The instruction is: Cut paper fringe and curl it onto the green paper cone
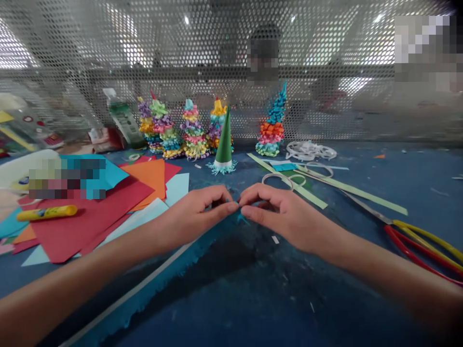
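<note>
A long blue paper strip with a fringed edge and a white band along its other edge runs from the lower left up to my fingertips. My left hand pinches its far end between thumb and fingers. Close against it, my right hand is closed in a pinch at the same end; a tuft of blue fringe shows below the fingertips. Just beyond both hands stands a green paper cone, upright, with a ring of light blue fringe around its base. The exact grip is partly hidden by my fingers.
Coloured paper sheets and a yellow glue tube lie at left. Red-and-yellow-handled scissors are at right, near pale green strips and white curls. Several decorated cones and a bottle stand before perforated metal.
</note>
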`<state>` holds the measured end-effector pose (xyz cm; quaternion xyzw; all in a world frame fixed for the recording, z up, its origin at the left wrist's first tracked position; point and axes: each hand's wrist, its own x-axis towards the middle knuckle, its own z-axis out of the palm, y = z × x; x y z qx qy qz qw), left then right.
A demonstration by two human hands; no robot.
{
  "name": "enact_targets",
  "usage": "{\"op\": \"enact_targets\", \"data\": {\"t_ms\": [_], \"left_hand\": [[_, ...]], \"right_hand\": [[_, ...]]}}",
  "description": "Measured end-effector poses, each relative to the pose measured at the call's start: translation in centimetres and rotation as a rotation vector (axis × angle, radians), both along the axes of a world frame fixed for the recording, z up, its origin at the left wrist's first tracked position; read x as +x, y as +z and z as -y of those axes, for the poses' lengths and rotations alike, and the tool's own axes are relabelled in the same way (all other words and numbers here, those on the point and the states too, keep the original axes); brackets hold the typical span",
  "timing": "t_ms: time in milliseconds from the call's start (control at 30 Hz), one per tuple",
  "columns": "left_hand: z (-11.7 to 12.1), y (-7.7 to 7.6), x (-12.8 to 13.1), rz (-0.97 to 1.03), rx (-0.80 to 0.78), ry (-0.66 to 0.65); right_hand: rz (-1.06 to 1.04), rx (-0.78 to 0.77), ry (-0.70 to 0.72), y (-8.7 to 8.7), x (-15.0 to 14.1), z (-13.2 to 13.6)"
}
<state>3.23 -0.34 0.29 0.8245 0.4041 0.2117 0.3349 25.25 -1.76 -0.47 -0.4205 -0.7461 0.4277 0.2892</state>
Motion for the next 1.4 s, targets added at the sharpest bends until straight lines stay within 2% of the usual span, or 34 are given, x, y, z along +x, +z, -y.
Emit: {"op": "enact_targets", "data": {"t_ms": [100,233,400,467,567,633,700,767,867,967,1133,1267,1400], "left_hand": [[-0.1,-0.5,0.0,-0.01,0.005,-0.014],[-0.3,-1.0,0.1,0.015,-0.002,0.061],[-0.4,-1.9,-0.2,0.001,-0.013,0.0],[-0.3,-2.2,-0.2,-0.031,0.131,-0.001],[0.4,-2.2,-0.2,-0.19,0.552,0.004],[1.0,-1.9,-0.1,-0.331,0.779,-0.01],[1.5,-1.5,0.0,-0.427,0.884,-0.025],[1.9,-1.2,0.1,-0.472,0.926,-0.044],[2.3,-1.0,0.2,-0.492,0.935,-0.066],[2.7,-0.8,0.4,-0.452,0.895,-0.08],[2.8,-0.6,0.4,-0.399,0.831,-0.084],[2.2,-0.3,0.1,-0.36,0.701,-0.094],[1.9,-0.3,-0.1,-0.335,0.639,-0.094]], "right_hand": [[-0.007,-0.041,-0.014,-0.4,-0.1,-0.1],[0.005,-0.063,-0.006,-0.5,-0.5,0.0],[-0.002,-0.163,-0.016,-1.3,-1.1,0.3],[-0.042,-0.103,-0.015,-2.0,-1.1,0.2],[-0.073,-0.01,-0.027,-2.7,-1.0,-0.1],[-0.071,0.016,-0.042,-2.8,-1.0,-0.1],[-0.003,0.116,-0.076,-2.6,-1.1,0.2],[0.125,0.311,-0.131,-2.3,-1.2,0.8],[0.293,0.589,-0.186,-1.8,-1.2,1.8],[0.354,0.692,-0.187,-1.6,-1.2,2.4],[0.308,0.623,-0.177,-1.6,-1.1,2.3],[0.266,0.548,-0.185,-1.6,-1.0,1.9],[0.244,0.542,-0.183,-1.4,-0.9,1.7]]}}
